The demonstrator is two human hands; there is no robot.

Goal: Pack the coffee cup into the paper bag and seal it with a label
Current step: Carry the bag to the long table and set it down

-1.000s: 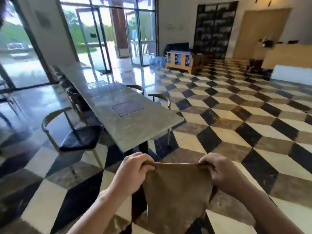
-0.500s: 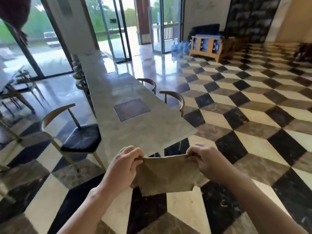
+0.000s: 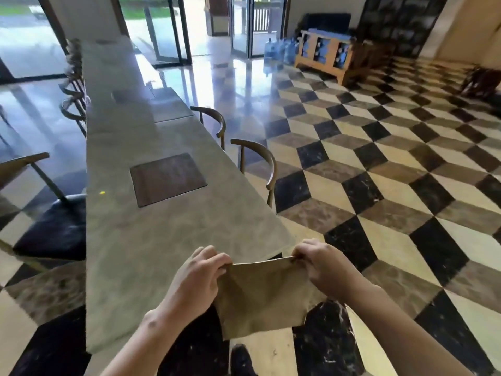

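At the near end of the long stone table (image 3: pixel 162 240), both hands are holding the paper bag (image 3: pixel 263 297) up in the air, just off the table's corner and over the checkered floor (image 3: pixel 393 213). Left hand (image 3: pixel 198 283) is pinching the bag's top left corner, fingers closed on the paper. Right hand (image 3: pixel 325 264) is pinching the top right corner, likewise clamped. Top edge is being pulled fairly taut between them; the body is hanging below, creased and flat, mouth apparently not opened yet.

Coffee cup and label are not showing anywhere in view. Tabletop is carrying only a dark inset panel (image 3: pixel 166 179), with chairs (image 3: pixel 257 169) alongside.

My read: this is the bag-opening step, very early in the task.

Doing it well:
- Pulling the corners apart sideways is only tightening the mouth. Thumbs should be sliding the front layer off the back layer instead.
- Once the layers are separating, one hand should be going inside to push out the gussets and flatten the base.
- Setting the bag standing on the table would be freeing a hand for the cup.
- Paper looks thin and crumpled, so keep the pinch light to avoid tearing the rim.
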